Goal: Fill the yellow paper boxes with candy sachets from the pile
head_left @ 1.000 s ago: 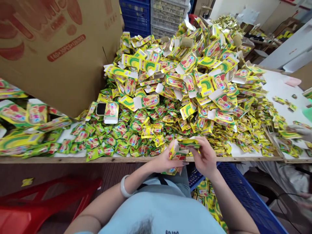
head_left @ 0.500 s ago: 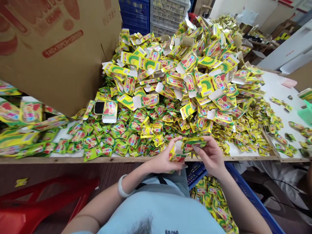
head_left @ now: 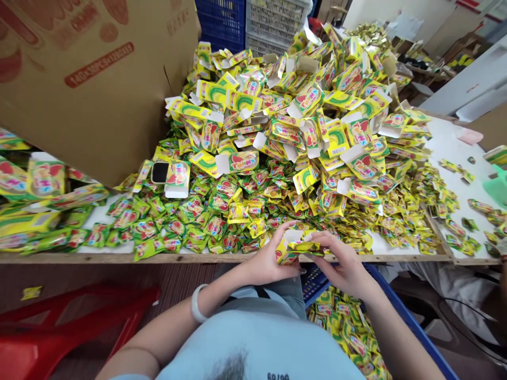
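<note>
Just over the table's front edge, my left hand (head_left: 267, 265) is closed around a small yellow-green carton (head_left: 283, 252) with its white inner flap up. My right hand (head_left: 344, 265) pinches a yellow-green candy packet (head_left: 304, 246) at the carton's open end; the packet's left end overlaps the opening. How far it reaches inside is hidden. Behind my hands lie many loose candy packets (head_left: 194, 208), green at the left and yellower at the right. A high pile of similar cartons (head_left: 285, 132), many with open flaps, rises behind them.
A big brown cardboard box (head_left: 106, 111) stands at the left. A dark-screened phone (head_left: 160, 172) lies among the packets. Below the table are a blue crate (head_left: 420, 338) holding packets and a red stool (head_left: 79, 316). More crates (head_left: 273, 24) stand behind. Another person's clothed leg (head_left: 447, 282) shows at right.
My right hand has moved slightly left and down, bringing the candy packet over the carton's opening. The packet has tilted flatter. My left hand stays around the carton, and the view has shifted slightly.
</note>
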Demonstrator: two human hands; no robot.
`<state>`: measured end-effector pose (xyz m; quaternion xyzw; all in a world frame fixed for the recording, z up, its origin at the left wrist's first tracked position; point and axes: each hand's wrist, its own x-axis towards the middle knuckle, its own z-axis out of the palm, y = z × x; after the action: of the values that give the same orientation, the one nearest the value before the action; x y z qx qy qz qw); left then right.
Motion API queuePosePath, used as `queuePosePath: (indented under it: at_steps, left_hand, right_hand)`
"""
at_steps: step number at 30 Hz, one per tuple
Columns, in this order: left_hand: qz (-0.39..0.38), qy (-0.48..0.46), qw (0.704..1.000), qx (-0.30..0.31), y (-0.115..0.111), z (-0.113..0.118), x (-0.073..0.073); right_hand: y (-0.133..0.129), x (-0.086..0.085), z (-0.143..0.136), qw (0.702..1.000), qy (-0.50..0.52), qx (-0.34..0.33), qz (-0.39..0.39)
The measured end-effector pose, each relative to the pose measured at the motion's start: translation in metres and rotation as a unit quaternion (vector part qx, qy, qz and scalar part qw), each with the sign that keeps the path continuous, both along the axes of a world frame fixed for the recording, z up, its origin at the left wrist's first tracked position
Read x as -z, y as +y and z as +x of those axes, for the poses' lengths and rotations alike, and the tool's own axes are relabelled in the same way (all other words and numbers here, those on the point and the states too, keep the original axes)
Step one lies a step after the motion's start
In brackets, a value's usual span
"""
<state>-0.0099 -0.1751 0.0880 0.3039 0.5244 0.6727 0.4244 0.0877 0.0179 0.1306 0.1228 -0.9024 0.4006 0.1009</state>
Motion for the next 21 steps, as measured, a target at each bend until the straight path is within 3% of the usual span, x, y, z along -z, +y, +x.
queuePosePath:
  at_steps: [3,8,10,15,18,21]
  left_hand:
    - [-0.02,0.019,1.0,0.014,-0.003,0.001,0.0]
    - [-0.037,0.05,0.998,0.032,-0.008,0.002,-0.005]
    - [-0.043,0.074,0.996,0.032,-0.008,0.002,-0.005]
    - [-0.084,0.083,0.992,0.053,-0.006,0.002,0.002]
    - [-0.07,0.04,0.994,0.076,-0.006,0.001,0.01]
    - [-0.033,-0.029,0.992,0.122,-0.008,-0.002,0.014]
  right_hand:
    - [0.005,-0.007,-0.002,0.996,-0.092,-0.002,-0.013]
    - [0.014,-0.017,-0.011,0.977,-0.181,-0.006,-0.114]
    - [0.014,-0.021,-0.015,0.981,-0.17,-0.026,-0.087]
    - [0.005,-0.038,-0.024,0.986,-0.11,-0.104,0.069]
    - [-0.001,-0.042,-0.031,0.981,-0.098,-0.119,0.116]
    - [-0.008,-0.035,-0.033,0.984,-0.086,-0.108,0.114]
